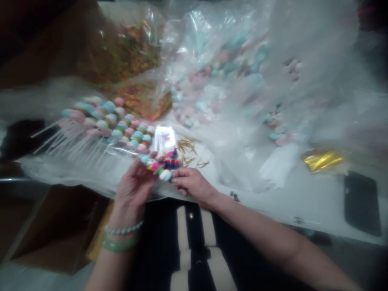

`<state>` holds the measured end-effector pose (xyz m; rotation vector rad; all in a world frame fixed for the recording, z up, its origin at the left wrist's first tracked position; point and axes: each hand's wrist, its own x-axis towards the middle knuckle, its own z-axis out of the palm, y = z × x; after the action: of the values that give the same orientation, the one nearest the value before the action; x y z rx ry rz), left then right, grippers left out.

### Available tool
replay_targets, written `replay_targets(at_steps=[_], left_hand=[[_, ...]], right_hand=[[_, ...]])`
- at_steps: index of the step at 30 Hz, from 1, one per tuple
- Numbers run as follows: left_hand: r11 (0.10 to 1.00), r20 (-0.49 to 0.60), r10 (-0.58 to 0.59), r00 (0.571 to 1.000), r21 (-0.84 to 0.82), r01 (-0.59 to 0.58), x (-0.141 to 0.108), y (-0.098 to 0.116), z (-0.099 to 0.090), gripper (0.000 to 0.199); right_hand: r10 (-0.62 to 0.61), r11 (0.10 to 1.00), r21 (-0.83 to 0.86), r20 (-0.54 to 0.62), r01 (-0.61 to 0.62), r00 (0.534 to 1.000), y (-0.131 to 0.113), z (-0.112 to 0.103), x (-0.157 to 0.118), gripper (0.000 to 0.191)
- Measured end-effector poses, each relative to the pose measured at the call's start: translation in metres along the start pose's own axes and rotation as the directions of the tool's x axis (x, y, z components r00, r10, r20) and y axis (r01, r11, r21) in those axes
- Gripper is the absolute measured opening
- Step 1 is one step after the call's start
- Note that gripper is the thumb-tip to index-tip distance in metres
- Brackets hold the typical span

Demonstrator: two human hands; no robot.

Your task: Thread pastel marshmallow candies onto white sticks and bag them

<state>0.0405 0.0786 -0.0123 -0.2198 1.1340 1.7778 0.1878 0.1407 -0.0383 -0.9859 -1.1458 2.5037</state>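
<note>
My left hand (137,182) is closed around a short skewer of colourful, marshmallow-like candies (156,166), which seems to be in clear wrapping. At the skewer's right end, by a white and pale blue piece, my right hand (190,182) pinches with thumb and fingers; what lies between those fingertips is too small to make out. Beyond my left hand lies a pile of similar candy skewers (104,119), their white sticks (75,139) pointing to the lower left. Just past my hands are small red and blue pieces (172,159) and loose gold twist ties (189,149).
A large clear bag of pastel candies (224,76) covers the back middle. Behind the skewers sits a bag of orange and green sweets (133,60). To the right are a gold packet (323,160) and a dark phone-like slab (362,202). An open cardboard box (57,226) stands lower left.
</note>
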Motion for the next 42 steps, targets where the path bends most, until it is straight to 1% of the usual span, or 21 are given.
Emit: replay_targets(at_steps=[2, 4, 7, 10, 15, 17, 19, 21, 22, 24, 25, 27, 28, 30, 32, 35, 37, 39, 42], left_hand=[[0.998, 0.010, 0.020, 1.000, -0.055, -0.019, 0.001, 0.004, 0.001, 0.012], [0.996, -0.015, 0.038, 0.999, -0.076, -0.039, 0.002, 0.003, 0.003, 0.016], [0.998, -0.106, 0.031, 0.994, -0.044, -0.036, 0.005, 0.000, 0.004, 0.028], [0.999, -0.182, 0.028, 0.983, 0.038, -0.021, 0.006, -0.003, 0.003, 0.029], [0.989, -0.180, 0.078, 0.981, 0.138, -0.054, 0.002, -0.009, 0.007, 0.023], [0.988, -0.174, 0.058, 0.983, 0.154, -0.031, 0.000, -0.010, 0.011, 0.025], [0.989, -0.150, -0.002, 0.989, 0.145, 0.024, -0.002, -0.007, 0.012, 0.028], [0.991, -0.097, -0.056, 0.994, 0.112, 0.067, -0.004, -0.002, 0.010, 0.027], [0.993, -0.054, -0.062, 0.997, 0.092, 0.067, -0.004, 0.001, 0.008, 0.024], [0.997, 0.060, -0.043, 0.997, 0.067, 0.039, -0.006, 0.006, 0.003, 0.011], [0.997, 0.114, -0.035, 0.993, 0.072, 0.027, -0.006, 0.008, 0.000, 0.009], [0.995, 0.180, -0.026, 0.983, 0.102, 0.008, -0.005, 0.009, -0.006, 0.021], [0.993, 0.183, -0.024, 0.983, 0.121, 0.001, -0.005, 0.009, -0.008, 0.024], [0.990, 0.148, -0.010, 0.989, 0.142, -0.011, -0.002, 0.007, -0.011, 0.026], [0.992, 0.107, 0.025, 0.994, 0.122, -0.038, 0.001, 0.004, -0.012, 0.026], [0.996, 0.046, 0.042, 0.998, 0.082, -0.045, 0.001, 0.002, -0.009, 0.021], [0.998, 0.017, 0.004, 1.000, 0.069, -0.005, 0.000, 0.002, -0.006, 0.016], [0.998, 0.015, -0.016, 1.000, 0.068, 0.015, -0.002, 0.003, -0.004, 0.012], [0.996, 0.036, 0.027, 0.999, 0.089, -0.030, -0.002, 0.003, -0.005, 0.013]], right_hand=[[0.011, 1.000, 0.012, 0.012, -0.012, 1.000, 0.001, -0.001, 0.000, 0.009], [0.036, 0.999, 0.033, 0.030, -0.037, 0.999, 0.002, -0.002, 0.001, 0.008], [0.097, 0.991, 0.088, 0.056, -0.102, 0.994, 0.004, -0.007, 0.004, 0.007], [0.144, 0.981, 0.126, 0.053, -0.149, 0.988, 0.003, -0.011, 0.007, 0.007], [0.143, 0.986, 0.082, 0.007, -0.143, 0.990, 0.003, -0.004, 0.008, 0.008], [0.133, 0.988, 0.081, 0.019, -0.134, 0.991, 0.004, -0.002, 0.007, 0.009], [0.132, 0.984, 0.109, 0.057, -0.138, 0.990, 0.004, -0.003, 0.006, 0.007], [0.147, 0.976, 0.150, 0.095, -0.161, 0.984, 0.002, -0.007, 0.006, 0.005], [0.161, 0.969, 0.171, 0.112, -0.178, 0.981, 0.001, -0.009, 0.006, 0.006], [0.198, 0.953, 0.203, 0.153, -0.226, 0.968, -0.001, -0.014, 0.007, 0.007], [0.215, 0.944, 0.214, 0.176, -0.250, 0.961, -0.002, -0.016, 0.007, 0.007], [0.236, 0.931, 0.226, 0.222, -0.286, 0.946, -0.003, -0.020, 0.008, 0.009], [0.236, 0.930, 0.226, 0.242, -0.291, 0.941, -0.003, -0.021, 0.009, 0.009], [0.209, 0.940, 0.214, 0.259, -0.267, 0.943, -0.002, -0.022, 0.008, 0.010], [0.163, 0.962, 0.176, 0.237, -0.208, 0.958, 0.000, -0.021, 0.007, 0.012], [0.080, 0.991, 0.095, 0.135, -0.094, 0.988, 0.001, -0.017, 0.005, 0.013], [0.047, 0.997, 0.065, 0.082, -0.052, 0.995, 0.002, -0.014, 0.004, 0.012], [0.029, 0.998, 0.046, 0.062, -0.032, 0.998, 0.002, -0.012, 0.004, 0.010], [0.002, 1.000, 0.022, 0.043, -0.003, 0.999, 0.002, -0.011, 0.004, 0.010]])
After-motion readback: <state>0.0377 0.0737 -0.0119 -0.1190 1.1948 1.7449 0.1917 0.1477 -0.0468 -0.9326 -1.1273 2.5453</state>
